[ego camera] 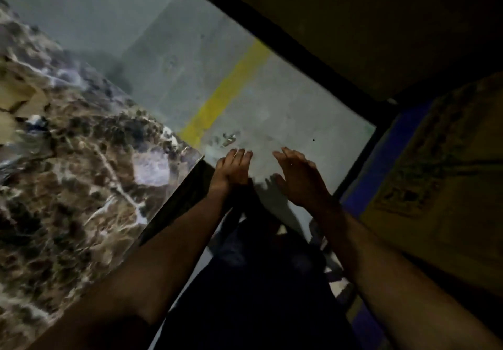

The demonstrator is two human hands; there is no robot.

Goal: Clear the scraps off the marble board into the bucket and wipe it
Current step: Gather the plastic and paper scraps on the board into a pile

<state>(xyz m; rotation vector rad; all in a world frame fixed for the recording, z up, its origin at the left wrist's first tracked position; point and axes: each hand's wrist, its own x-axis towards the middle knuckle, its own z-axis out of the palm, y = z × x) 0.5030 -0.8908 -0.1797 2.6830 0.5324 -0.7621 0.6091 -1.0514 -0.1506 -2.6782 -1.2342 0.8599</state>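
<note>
The brown-and-white marble board (81,180) fills the left of the view, its corner at centre. Pale scraps (19,99) lie on its far left part. Both my hands hang beyond the board's corner, over the grey floor. My left hand (232,168) has straight fingers pointing away and holds nothing. My right hand (298,176) is spread flat, palm down, also empty. The two hands are apart from the board and from each other. No bucket is in view.
The grey concrete floor (272,104) carries a yellow painted stripe (231,93) and a small patch of debris (228,138) just ahead of my fingers. A dark ledge runs along the far side. A yellowish patterned surface (441,175) with a blue edge stands at right.
</note>
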